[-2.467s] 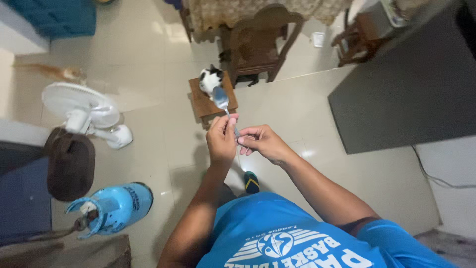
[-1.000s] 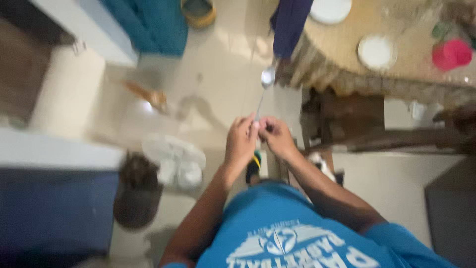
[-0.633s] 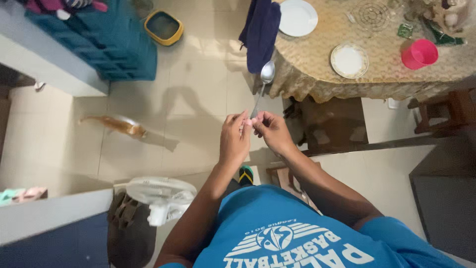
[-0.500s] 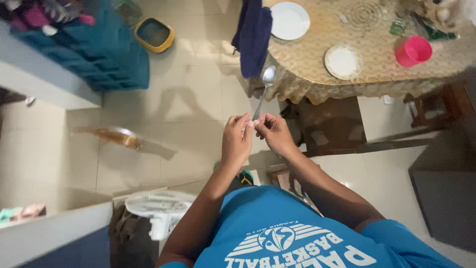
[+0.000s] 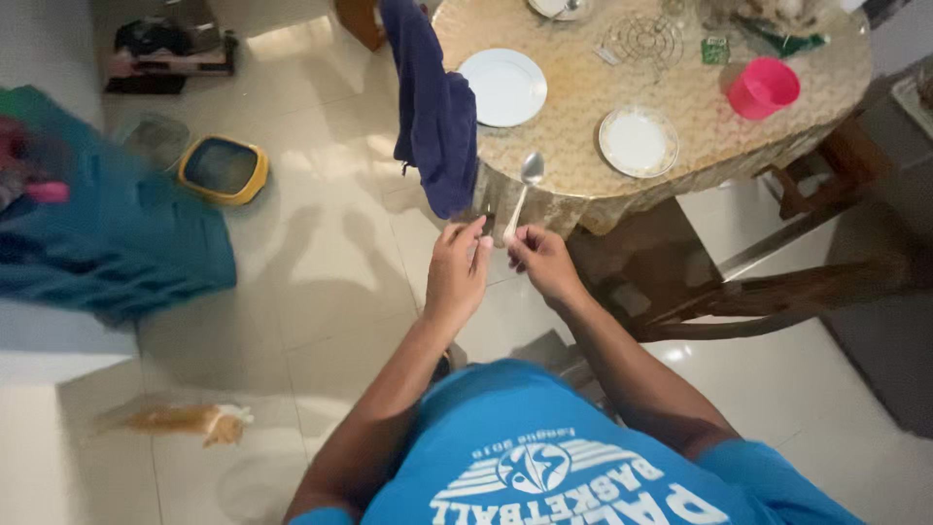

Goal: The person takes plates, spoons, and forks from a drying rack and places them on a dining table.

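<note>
A metal spoon [image 5: 526, 185] points bowl-up in front of me, over the table's near edge. My right hand [image 5: 544, 262] pinches the lower end of its handle between thumb and fingers. My left hand [image 5: 457, 270] is right beside it, fingers loosely spread, with a small gap between its fingertips and the handle. Both my forearms reach out from a blue printed shirt.
A table under a beige patterned cloth [image 5: 583, 175] carries two white plates [image 5: 502, 87] [image 5: 639, 141], a pink cup [image 5: 763, 87] and a wire trivet [image 5: 646, 39]. A dark blue cloth [image 5: 435, 107] hangs at its left edge. A wooden chair [image 5: 768, 282], yellow tray [image 5: 224, 170] and orange cat [image 5: 185, 420] stand on the tiled floor.
The view has swung from the floor toward the table, which is now closer. The spoon stays upright in my right hand; my left fingers have come off its handle.
</note>
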